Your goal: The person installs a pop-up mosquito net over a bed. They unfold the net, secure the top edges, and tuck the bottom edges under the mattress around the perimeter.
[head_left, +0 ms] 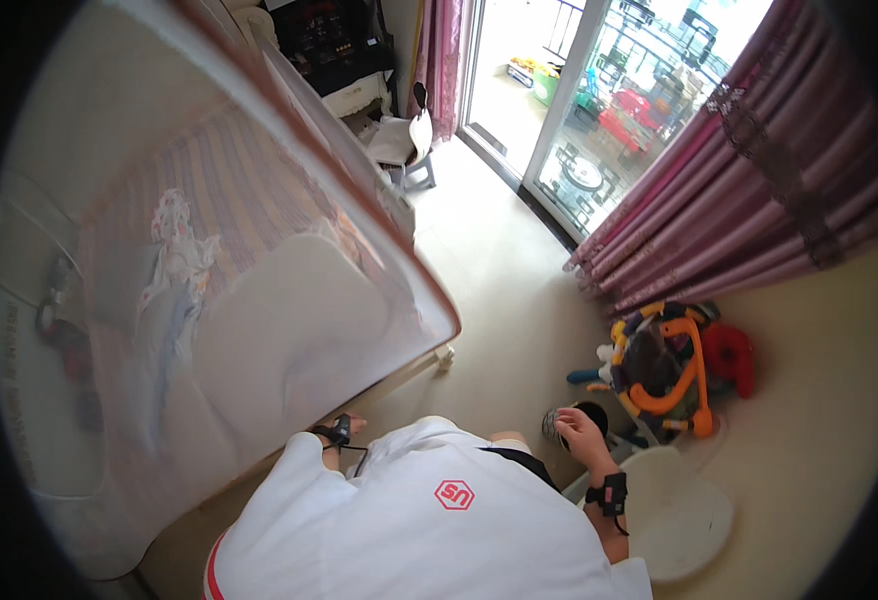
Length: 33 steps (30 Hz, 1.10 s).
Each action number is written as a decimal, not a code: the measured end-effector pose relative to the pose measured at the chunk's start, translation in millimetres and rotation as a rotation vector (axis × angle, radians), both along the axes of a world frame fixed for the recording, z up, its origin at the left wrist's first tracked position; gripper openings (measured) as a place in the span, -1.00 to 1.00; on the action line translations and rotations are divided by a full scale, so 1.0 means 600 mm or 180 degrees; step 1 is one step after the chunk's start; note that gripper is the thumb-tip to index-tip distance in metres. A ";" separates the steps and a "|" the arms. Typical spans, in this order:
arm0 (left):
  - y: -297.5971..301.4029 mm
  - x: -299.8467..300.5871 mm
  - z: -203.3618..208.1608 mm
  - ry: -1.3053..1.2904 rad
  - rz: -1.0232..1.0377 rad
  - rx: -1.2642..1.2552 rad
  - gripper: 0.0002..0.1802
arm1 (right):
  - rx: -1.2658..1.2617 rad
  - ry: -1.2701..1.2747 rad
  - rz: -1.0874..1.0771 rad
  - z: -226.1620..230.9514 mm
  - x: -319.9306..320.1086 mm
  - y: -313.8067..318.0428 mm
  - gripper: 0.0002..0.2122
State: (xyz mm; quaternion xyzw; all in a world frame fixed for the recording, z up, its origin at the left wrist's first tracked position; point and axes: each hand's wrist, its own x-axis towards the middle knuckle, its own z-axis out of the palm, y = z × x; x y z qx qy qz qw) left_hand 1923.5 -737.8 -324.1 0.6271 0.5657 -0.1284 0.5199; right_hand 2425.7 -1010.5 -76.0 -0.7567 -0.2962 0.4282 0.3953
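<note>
My left hand (pixel 356 423) is low beside the near edge of the bed (pixel 379 384), partly hidden by my white shirt (pixel 389 510). Its fingers are too small and blurred to read. On the other side, my right hand (pixel 583 438) hangs in front of my body with its fingers loosely bent; nothing shows between them. Just behind it are a dark round thing (pixel 591 412) and a small mesh-like thing (pixel 549 425) near the fingertips. I cannot tell whether the hand touches either. Both wrists wear black straps with a small device.
A sheer net with a brown-edged top (pixel 424 275) encloses the bed. To the right stand a white chair (pixel 681 520) and a pile of colourful toys (pixel 674 365). Ahead are a small white chair (pixel 404 140), a sliding glass door (pixel 569 150) and pink curtains (pixel 759 170).
</note>
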 end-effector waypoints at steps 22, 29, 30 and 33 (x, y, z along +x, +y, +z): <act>-0.059 0.599 -0.075 0.0132 0.2739 -0.0804 -0.73 | -0.0377 -0.1165 0.3612 0.040 0.520 1.052 -0.65; 0.154 0.690 -0.008 -0.0267 0.4238 -0.0474 -0.70 | -0.0493 -0.1185 0.4895 0.066 0.431 1.297 -0.61; 0.180 0.703 0.003 -0.0372 0.4483 -0.0337 -0.70 | -0.0456 -0.1257 0.5098 0.076 0.415 1.329 -0.61; 0.253 0.744 0.045 -0.0583 0.5344 0.0388 -0.68 | -0.0220 -0.1460 0.5737 0.115 0.337 1.433 -0.61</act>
